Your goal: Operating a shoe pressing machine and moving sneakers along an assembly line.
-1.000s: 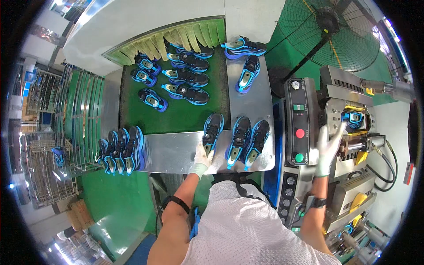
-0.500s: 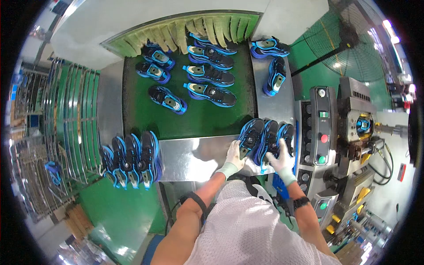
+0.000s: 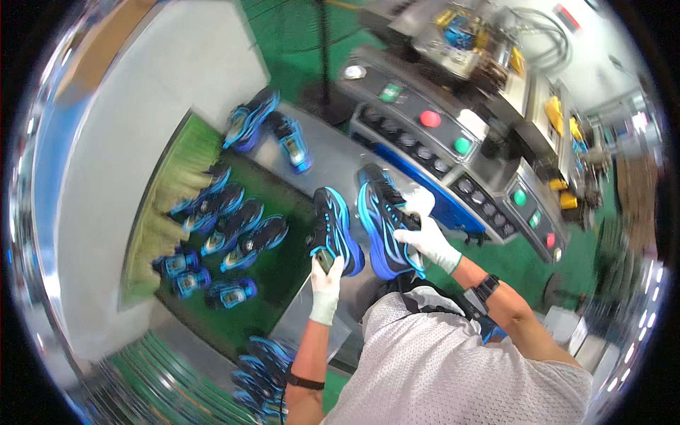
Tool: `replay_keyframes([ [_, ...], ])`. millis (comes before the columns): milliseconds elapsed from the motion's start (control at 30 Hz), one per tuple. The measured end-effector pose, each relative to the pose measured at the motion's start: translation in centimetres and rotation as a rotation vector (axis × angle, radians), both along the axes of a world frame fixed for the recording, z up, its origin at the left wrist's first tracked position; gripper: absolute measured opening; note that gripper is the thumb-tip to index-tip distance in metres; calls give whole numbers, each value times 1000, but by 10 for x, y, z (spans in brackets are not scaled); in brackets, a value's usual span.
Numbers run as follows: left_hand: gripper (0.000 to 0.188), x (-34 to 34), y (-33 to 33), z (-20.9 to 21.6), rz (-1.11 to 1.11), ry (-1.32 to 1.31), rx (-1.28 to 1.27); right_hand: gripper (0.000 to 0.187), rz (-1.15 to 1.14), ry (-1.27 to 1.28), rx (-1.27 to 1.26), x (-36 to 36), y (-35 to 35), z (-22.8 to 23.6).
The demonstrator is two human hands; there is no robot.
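Note:
My white-gloved left hand grips the heel end of a black and blue sneaker, its toe pointing away from me. On the right, my gloved right hand is closed on another such sneaker, its sole side tilted toward the first one. The two are held side by side with a narrow gap between them. Just beyond the right one, a third shoe sits at the metal ledge, partly hidden by it.
Several matching shoes stand on the green conveyor belt, before a fringed opening. Two more lie on the metal side ledge. A row of shoes is at lower left. A button panel and machine are at right.
My view has turned toward the machine on the right. Both hands have lifted a sneaker each off the metal ledge, and the pair has tilted upright on edge.

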State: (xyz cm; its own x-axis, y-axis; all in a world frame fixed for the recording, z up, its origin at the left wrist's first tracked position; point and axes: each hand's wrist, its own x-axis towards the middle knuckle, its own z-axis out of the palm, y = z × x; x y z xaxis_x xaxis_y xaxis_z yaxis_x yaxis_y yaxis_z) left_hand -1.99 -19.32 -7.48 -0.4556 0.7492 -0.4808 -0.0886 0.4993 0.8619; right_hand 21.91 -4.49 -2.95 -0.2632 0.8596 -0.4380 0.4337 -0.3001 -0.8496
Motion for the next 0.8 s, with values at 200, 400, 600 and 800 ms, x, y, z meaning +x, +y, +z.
replay_keyframes([
  [200, 66, 83, 39, 15, -739, 559, 502, 69, -354, -12, 288, 110, -74, 44],
  [400, 72, 269, 65, 123, -1180, -62, 214, 70, -1053, 216, -11, 249, -196, 117],
  [600, 55, 454, 2, 128, -1649, -281, 251, 75, -1764, -54, 373, 340, -383, 137],
  [800, 58, 654, -85, 169, -2036, -367, 778, 73, -2232, -516, 508, 395, -544, 197],
])
